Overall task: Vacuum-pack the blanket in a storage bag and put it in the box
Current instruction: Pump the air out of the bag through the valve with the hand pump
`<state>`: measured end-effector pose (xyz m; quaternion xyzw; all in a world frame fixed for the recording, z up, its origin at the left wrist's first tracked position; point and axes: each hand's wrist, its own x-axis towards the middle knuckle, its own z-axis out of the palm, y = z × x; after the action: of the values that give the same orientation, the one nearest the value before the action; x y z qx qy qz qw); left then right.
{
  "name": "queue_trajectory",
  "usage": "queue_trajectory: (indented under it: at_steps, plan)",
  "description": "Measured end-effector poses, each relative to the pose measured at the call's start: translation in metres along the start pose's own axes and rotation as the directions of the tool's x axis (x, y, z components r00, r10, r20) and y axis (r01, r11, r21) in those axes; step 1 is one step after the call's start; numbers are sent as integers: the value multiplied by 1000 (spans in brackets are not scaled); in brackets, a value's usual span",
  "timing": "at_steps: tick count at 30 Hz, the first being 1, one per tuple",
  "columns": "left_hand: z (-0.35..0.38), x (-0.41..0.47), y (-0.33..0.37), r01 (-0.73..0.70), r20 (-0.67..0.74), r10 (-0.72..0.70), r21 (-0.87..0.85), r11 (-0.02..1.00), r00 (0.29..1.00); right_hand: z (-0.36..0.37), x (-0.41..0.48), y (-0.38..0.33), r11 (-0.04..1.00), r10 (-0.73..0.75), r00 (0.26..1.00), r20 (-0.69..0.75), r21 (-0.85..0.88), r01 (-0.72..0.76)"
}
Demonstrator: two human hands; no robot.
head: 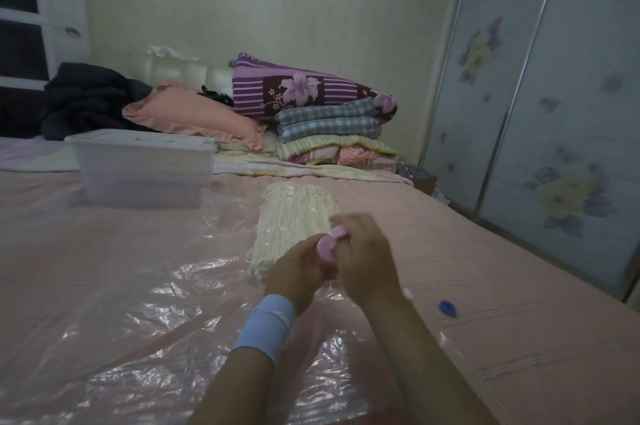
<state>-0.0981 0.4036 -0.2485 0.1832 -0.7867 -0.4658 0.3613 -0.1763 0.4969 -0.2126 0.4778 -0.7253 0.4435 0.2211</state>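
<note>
desk: bedroom, packing job under way. what's in the hands?

operator: on my feed both are curled round a pink pump (327,244). my left hand (296,267) grips its near, lower part, and my right hand (369,251) wraps the far end. it stands over the clear bag (156,286) spread on the pink bed (485,286).

desk: and the blanket?

operator: the cream blanket (294,216) lies inside the bag, just beyond my fingers, shrunk into ridges. its long axis runs near to far. i judge the air mostly out.

desk: what does the next move turn on?

operator: the white box (138,175), lid apparently on, sits far left, well apart from the hands, and my left hand is nearer to it. a blue cap (447,307) lies near right on the bed, closest to my right hand. it's likely for the valve.
</note>
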Motion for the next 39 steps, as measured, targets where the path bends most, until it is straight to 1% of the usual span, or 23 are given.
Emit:
queue_trajectory:
  at_steps: [1, 2, 4, 5, 7, 9, 11, 12, 13, 14, 16, 18, 20, 21, 23, 25, 27, 29, 31, 33, 35, 37, 39]
  plan:
    - [1, 0, 1, 0, -2, 0, -1, 1000, 1000, 3, -4, 4, 998, 51, 993, 111, -30, -48]
    - [1, -1, 4, -2, -6, 2, -5, 1000, 1000, 4, -4, 6, 997, 60, 984, 167, -50, -52]
    - [-1, -2, 7, 1, -7, -1, -52, 999, 1000, -7, 5, 0, 999, 0, 989, 146, -46, 7]
    - [-3, -2, 8, -1, -2, 1, -74, 997, 1000, -16, 12, -6, 998, -51, 995, 82, -32, 54]
    - [-6, -1, 9, -15, 12, 16, -98, 995, 1000, -35, 27, -21, 987, -160, 980, -115, 3, 162]
    - [-6, 0, 7, -17, 18, 20, -120, 993, 1000, -49, 36, -35, 969, -230, 918, -323, 16, 248]
    - [-5, 0, 3, -16, 15, 18, -108, 994, 1000, -48, 37, -39, 956, -253, 860, -443, 19, 291]
    - [-5, -1, 2, -12, 15, 13, -101, 995, 1000, -42, 35, -36, 956, -251, 849, -465, 19, 292]
    - [-4, 0, 0, -8, 14, 9, -91, 996, 1000, -34, 30, -30, 961, -239, 861, -449, 21, 277]
    - [-3, 0, 0, -6, 6, 6, -86, 996, 1000, -24, 22, -22, 971, -208, 899, -386, 29, 237]
    - [-2, 0, -3, -7, -10, 6, -84, 996, 1000, -4, 6, -7, 995, -88, 987, -131, 34, 94]
    - [0, -1, -3, -3, -31, 1, -61, 998, 1000, 6, -3, 0, 1000, 13, 995, 95, -7, -12]
    - [-1, -2, 0, -5, -38, 2, -86, 996, 999, 1, 2, -4, 1000, -2, 992, 125, -26, 5]
    - [-2, -3, 1, -13, -35, 10, -101, 995, 999, -7, 8, -10, 998, -48, 995, 90, -26, 50]
    - [-6, -4, 4, -26, -23, 24, -127, 991, 999, -26, 23, -25, 985, -175, 983, -50, -4, 175]
    - [-9, -2, 2, -24, -7, 24, -126, 992, 1000, -45, 35, -37, 957, -282, 930, -235, -2, 290]
    - [-8, -1, -2, -5, -3, 5, -105, 994, 1000, -52, 39, -44, 936, -334, 869, -365, -20, 351]
    - [-8, 0, -7, 17, -1, -18, -83, 996, 1000, -42, 36, -40, 937, -326, 844, -426, -30, 347]
    - [-6, 1, -9, 20, -6, -21, -86, 996, 1000, -23, 23, -25, 959, -270, 897, -350, -19, 282]
    - [-4, 1, -9, 17, -18, -19, -85, 996, 1000, -2, 5, -8, 989, -146, 983, -110, -20, 144]
    - [-2, -1, -8, 20, -25, -22, -72, 997, 999, 8, -6, 1, 998, -37, 993, 110, -51, 43]
    - [-1, -2, -6, 19, -35, -22, -88, 996, 999, 2, -2, 0, 997, -40, 986, 160, -54, 49]
    - [-4, -2, -3, 9, -24, -12, -134, 991, 1000, -15, 11, -11, 989, -140, 986, 90, -36, 143]
